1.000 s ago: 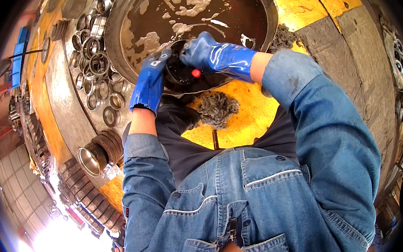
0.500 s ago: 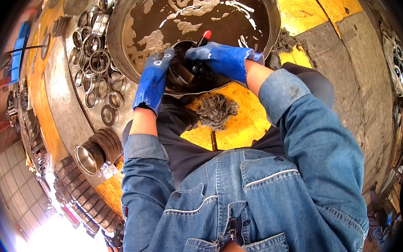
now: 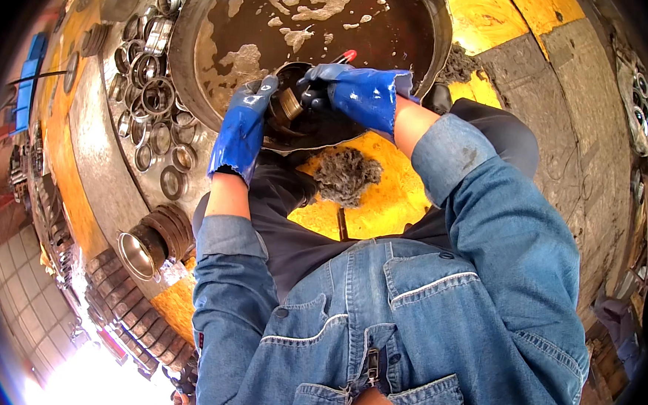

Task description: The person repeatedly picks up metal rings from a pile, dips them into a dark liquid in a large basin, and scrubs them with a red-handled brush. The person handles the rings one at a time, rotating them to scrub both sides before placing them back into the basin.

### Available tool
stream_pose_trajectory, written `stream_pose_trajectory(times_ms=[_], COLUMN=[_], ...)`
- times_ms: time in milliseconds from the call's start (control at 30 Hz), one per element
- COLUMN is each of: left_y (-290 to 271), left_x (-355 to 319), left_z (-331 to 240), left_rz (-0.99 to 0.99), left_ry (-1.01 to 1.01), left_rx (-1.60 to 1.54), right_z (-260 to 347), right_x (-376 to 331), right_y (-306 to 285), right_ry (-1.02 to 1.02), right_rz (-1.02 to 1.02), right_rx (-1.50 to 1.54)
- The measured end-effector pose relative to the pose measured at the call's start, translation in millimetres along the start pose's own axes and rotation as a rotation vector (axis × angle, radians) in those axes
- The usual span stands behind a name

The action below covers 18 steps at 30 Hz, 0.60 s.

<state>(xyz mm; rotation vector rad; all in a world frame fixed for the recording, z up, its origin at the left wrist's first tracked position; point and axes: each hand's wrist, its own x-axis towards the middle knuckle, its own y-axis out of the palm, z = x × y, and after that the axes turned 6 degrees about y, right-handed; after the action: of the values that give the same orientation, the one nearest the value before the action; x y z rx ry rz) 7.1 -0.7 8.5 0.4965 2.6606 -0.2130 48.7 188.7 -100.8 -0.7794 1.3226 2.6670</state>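
Observation:
Both my hands wear blue rubber gloves and work over the near side of a large round metal basin (image 3: 188, 46) of dark, foamy liquid. My left hand (image 3: 244, 123) is closed on the left side of a dark, wet metal ring (image 3: 288, 105), whose inner wall shows a brownish sheen. At the ring's right side my right hand (image 3: 364, 95) is closed round a slim tool (image 3: 348, 57) with a red-tipped handle, which points up and away. The tool's working end is hidden by the glove and the ring, so its kind does not show.
Many metal rings (image 3: 157, 96) lie on the board left of the basin. A stack of larger rings (image 3: 143, 251) stands nearer on the left. Grey fibre wadding (image 3: 346, 176) lies on the yellow surface between my knees. More rings (image 3: 645, 103) sit at the far right.
The red-tipped tool and my right hand have shifted slightly right. The ring has turned a little, so more of its inner wall catches light. My left hand stays nearly in place.

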Motion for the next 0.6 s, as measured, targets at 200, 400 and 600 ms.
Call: stream_pose_trajectory(times_ms=[200,400,600], left_y=[0,-1,11], left_x=[15,21,26], left_z=[13,10,14], left_rz=[0.049,0.059,0.035], left_ry=[0.072,0.035,0.091], left_rx=[0.014,0.162,0.107], right_z=[94,61,35], right_x=[-72,-21,-6], right_y=[64,56,55], right_ry=[0.153,-0.106,-0.055], right_rz=[0.091,0.127,-0.029], right_rx=[-1.173,-2.016,-2.311])
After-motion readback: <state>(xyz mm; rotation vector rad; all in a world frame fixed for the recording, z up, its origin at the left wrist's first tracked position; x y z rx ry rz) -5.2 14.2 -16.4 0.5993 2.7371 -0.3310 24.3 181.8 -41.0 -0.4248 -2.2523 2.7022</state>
